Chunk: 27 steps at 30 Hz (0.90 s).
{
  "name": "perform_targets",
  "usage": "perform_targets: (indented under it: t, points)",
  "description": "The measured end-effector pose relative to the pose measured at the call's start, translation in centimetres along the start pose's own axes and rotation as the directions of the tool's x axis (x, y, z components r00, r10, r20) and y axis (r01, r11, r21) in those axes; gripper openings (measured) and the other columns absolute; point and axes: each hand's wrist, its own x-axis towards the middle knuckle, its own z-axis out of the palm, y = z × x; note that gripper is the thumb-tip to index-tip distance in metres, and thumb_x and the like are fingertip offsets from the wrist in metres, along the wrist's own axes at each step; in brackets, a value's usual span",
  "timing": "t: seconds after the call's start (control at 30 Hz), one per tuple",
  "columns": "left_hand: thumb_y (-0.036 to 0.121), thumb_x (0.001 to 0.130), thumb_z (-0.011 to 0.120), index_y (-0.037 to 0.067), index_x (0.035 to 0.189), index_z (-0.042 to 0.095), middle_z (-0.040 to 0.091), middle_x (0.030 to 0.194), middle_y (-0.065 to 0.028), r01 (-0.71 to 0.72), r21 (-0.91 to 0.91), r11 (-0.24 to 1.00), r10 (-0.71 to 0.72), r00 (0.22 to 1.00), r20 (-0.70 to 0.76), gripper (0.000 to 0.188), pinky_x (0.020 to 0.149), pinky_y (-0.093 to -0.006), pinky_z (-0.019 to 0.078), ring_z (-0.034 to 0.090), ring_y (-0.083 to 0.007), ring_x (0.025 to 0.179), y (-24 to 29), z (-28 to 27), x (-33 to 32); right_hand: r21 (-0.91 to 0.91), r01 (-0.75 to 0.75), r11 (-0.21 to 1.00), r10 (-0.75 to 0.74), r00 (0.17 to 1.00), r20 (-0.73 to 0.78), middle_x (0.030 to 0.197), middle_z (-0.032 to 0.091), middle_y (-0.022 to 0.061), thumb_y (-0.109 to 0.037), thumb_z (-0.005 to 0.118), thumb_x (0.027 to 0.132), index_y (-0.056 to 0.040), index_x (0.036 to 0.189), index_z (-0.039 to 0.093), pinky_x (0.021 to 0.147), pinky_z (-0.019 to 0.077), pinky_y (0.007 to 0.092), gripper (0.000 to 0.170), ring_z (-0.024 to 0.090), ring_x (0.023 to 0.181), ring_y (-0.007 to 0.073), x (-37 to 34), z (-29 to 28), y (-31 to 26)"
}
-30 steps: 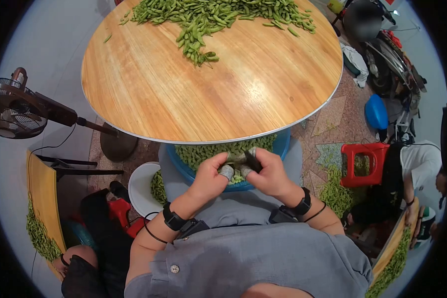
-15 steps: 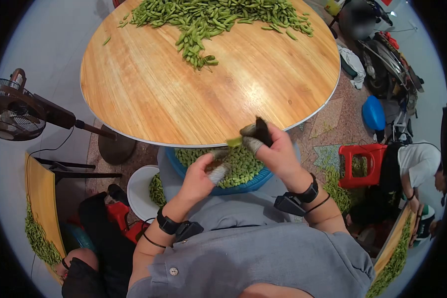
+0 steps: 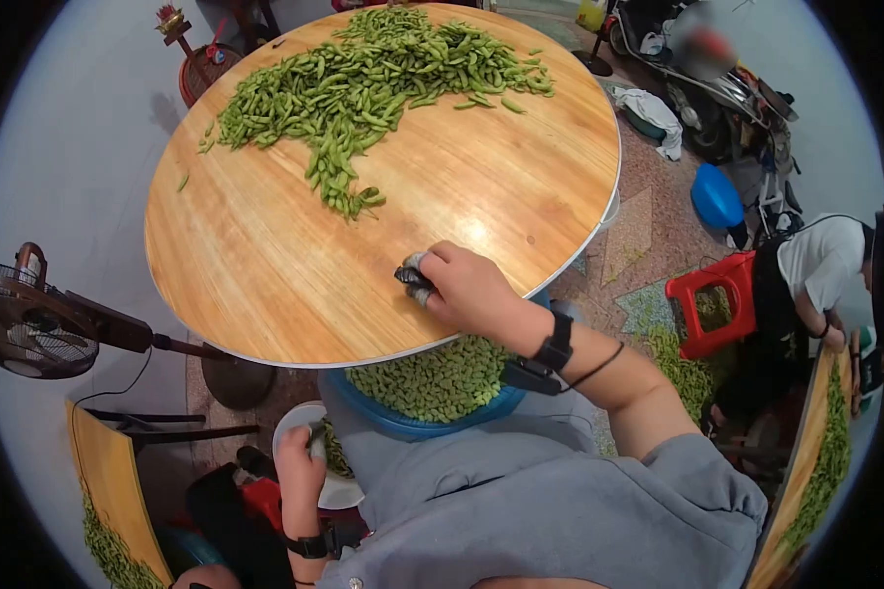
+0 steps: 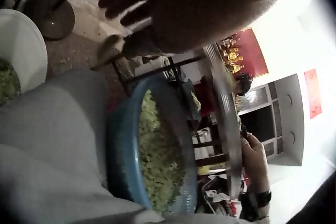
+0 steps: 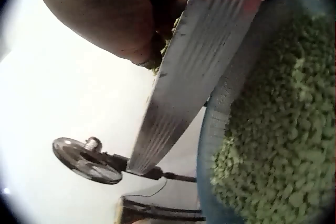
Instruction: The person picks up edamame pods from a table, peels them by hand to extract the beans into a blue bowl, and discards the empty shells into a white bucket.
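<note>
My right hand (image 3: pixel 469 288) is over the near part of the round wooden table (image 3: pixel 501 187), its fingers curled around a small black object (image 3: pixel 410 277). Grey wrapping covers the thumb and a fingertip. A heap of green soybean pods (image 3: pixel 363 93) lies toward the far side. Low at the left, my left hand (image 3: pixel 300 469), also with wrapped fingertips, is over the white bucket (image 3: pixel 287 420), which has pods in it. Its fingers look loosely extended in the left wrist view, with nothing visible in them. Shelled beans (image 3: pixel 432 381) fill the blue basin (image 4: pixel 124 145) on my lap, partly under the table edge.
A standing fan (image 3: pixel 39 319) is at the left. On the right are a red stool (image 3: pixel 692 339), pods on the floor (image 3: pixel 680 378), a blue bowl (image 3: pixel 717 196) and a motorbike. Other people sit at side tables with pods. The table's rim (image 5: pixel 194 50) overhangs the basin.
My hands were together over the basin, then parted with a green pod in the right. The right hand has moved onto the table; the left has dropped to the bucket. The head view has shifted.
</note>
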Motion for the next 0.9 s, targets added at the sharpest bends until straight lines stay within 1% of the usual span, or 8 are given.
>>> perform_targets:
  t: [0.03,0.2,0.23,0.3,0.53,0.7,0.73,0.9]
  points:
    - [0.008,0.075,0.066,0.002,0.103,0.063,0.063,0.097,-0.0152,-0.138,0.526,0.839,0.188,0.981,-0.042,0.029,0.077,-0.04,0.0508,0.062,-0.0321,0.086,-0.7,-0.3,-0.6,-0.046,0.034,0.998,-0.035,0.999,-0.028,0.095,0.057,0.0146,-0.016,0.066,0.075,-0.0058,0.102,0.059,0.073,0.0492,0.0408,0.03,0.057,0.084,0.034,0.8,0.5,0.8]
    - [0.01,0.076,0.066,0.003,0.107,0.062,0.061,0.105,-0.0186,-0.034,0.473,0.88,0.031,0.999,0.015,0.032,0.082,-0.0407,0.0493,0.06,-0.0355,0.097,1.1,-2.4,-0.9,-0.249,0.246,0.937,-0.318,0.896,-0.31,0.092,0.056,0.0112,-0.015,0.068,0.072,-0.0069,0.111,0.058,0.076,0.0465,0.0385,0.041,0.054,0.091,0.0288,1.5,-0.8,-1.8]
    - [0.011,0.082,0.061,0.002,0.113,0.059,0.061,0.106,-0.0181,0.075,-0.056,0.996,-0.075,0.997,0.006,0.032,0.081,-0.0382,0.0499,0.061,-0.032,0.097,4.9,-2.7,-0.1,-0.142,0.25,0.958,-0.28,0.926,-0.252,0.094,0.056,0.012,-0.014,0.069,0.072,-0.0078,0.116,0.056,0.071,0.0475,0.0392,0.046,0.056,0.088,0.0298,0.7,-1.1,-3.5]
    - [0.016,0.093,0.05,0.0,0.122,0.052,0.061,0.106,-0.0168,0.106,-0.776,0.621,-0.116,0.992,0.042,0.033,0.078,-0.0338,0.0511,0.062,-0.0257,0.095,11.0,-2.7,1.8,0.064,0.281,0.958,-0.285,0.957,0.06,0.089,0.056,0.0121,-0.02,0.073,0.07,-0.0102,0.13,0.047,0.065,0.0483,0.0391,0.065,0.058,0.08,0.0312,-1.0,-0.7,-6.0]
    - [0.022,0.098,0.038,0.0,0.125,0.049,0.041,0.056,0.0046,0.077,-0.992,-0.099,0.174,0.983,0.059,0.036,0.051,-0.0269,0.0434,0.044,-0.0078,0.047,20.8,-1.4,6.8,0.274,0.348,0.897,-0.406,0.892,0.198,0.076,0.057,0.0113,-0.023,0.067,0.076,-0.0061,0.105,0.053,0.055,0.0476,0.039,0.036,0.058,0.066,0.0316,-4.4,0.3,-8.7]
    - [0.024,0.098,0.037,-0.004,0.13,0.04,0.025,0.048,0.0042,0.295,-0.89,-0.347,0.494,0.864,0.094,0.042,0.044,-0.0286,0.0387,0.029,-0.0084,0.036,22.5,0.1,5.6,0.823,-0.309,0.476,-0.47,0.702,0.535,0.066,0.057,0.0073,-0.033,0.059,0.088,-0.0013,0.088,0.054,0.049,0.0434,0.0271,0.032,0.055,0.051,0.0179,-6.2,-2.4,-8.7]
    - [0.023,0.098,0.038,-0.005,0.131,0.039,0.025,0.047,0.0045,0.285,-0.909,-0.304,0.612,0.79,0.043,0.043,0.044,-0.0286,0.0388,0.03,-0.0088,0.036,22.6,0.3,5.3,0.709,-0.662,0.245,-0.588,0.48,0.651,0.069,0.057,0.0053,-0.036,0.058,0.09,-0.0008,0.084,0.054,0.048,0.0412,0.0226,0.036,0.053,0.05,0.0109,-6.4,-2.6,-8.6]
    - [0.018,0.094,0.049,-0.007,0.128,0.042,0.033,0.048,0.0028,0.307,-0.932,-0.19,0.696,0.712,0.093,0.043,0.055,-0.0347,0.0437,0.036,-0.0096,0.039,22.5,0.7,4.0,0.502,-0.85,-0.161,-0.74,0.441,0.509,0.074,0.053,0.004,-0.066,0.049,0.084,0.0012,0.086,0.056,0.044,0.0366,0.0185,0.067,0.043,0.046,0.0048,-8.3,-2.6,-9.1]
